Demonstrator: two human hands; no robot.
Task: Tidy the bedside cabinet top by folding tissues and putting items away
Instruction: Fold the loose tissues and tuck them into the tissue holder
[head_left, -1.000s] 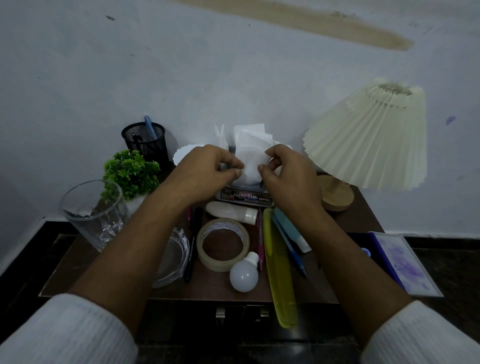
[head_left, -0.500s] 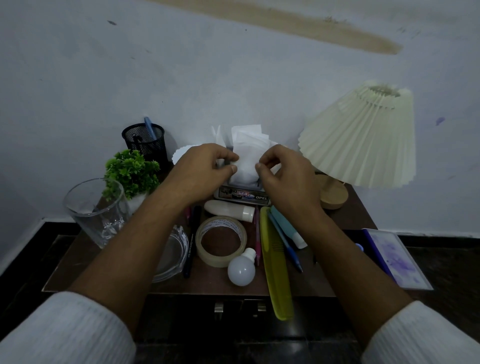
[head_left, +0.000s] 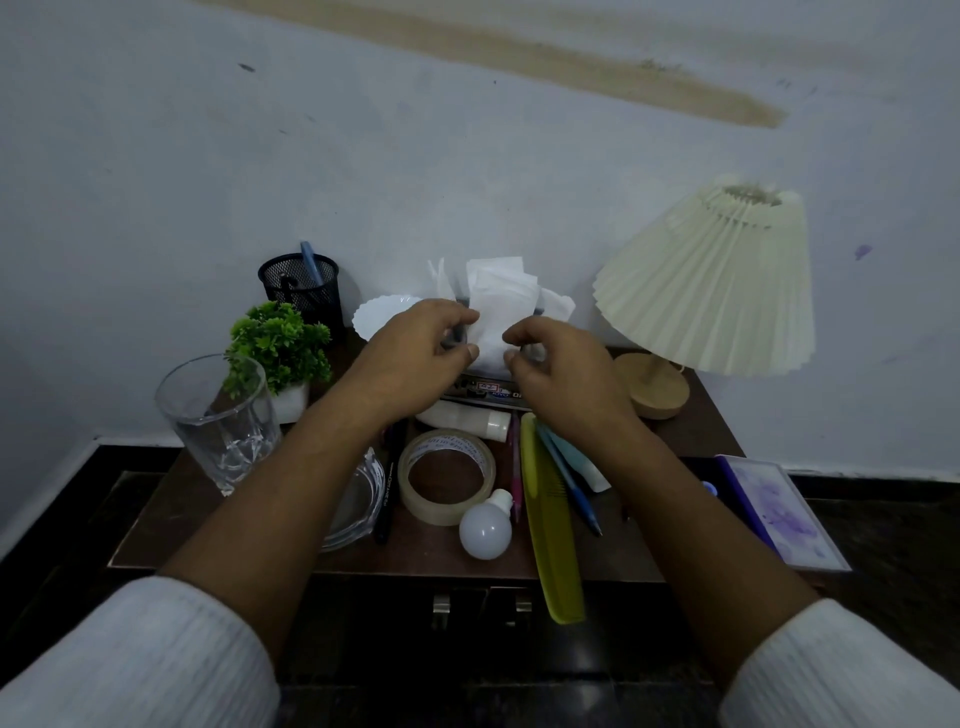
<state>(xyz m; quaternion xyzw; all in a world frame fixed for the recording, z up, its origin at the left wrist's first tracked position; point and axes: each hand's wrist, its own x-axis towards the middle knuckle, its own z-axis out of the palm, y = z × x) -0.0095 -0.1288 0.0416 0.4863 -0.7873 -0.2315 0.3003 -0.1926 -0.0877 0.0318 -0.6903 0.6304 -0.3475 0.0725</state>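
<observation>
Left hand (head_left: 415, 358), right hand (head_left: 561, 374) each pinched tissue (head_left: 498, 312) far middle, fingertips clamped on it. Comb (head_left: 550, 535) overhung near edge, notebook (head_left: 779, 509) right edge. Brown cabinet top (head_left: 717, 426) crowded; pale wall (head_left: 363, 156) behind.

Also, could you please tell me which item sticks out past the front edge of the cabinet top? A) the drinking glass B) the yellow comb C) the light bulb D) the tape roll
B: the near end of the yellow comb hangs out beyond the front edge of the cabinet top.
</observation>
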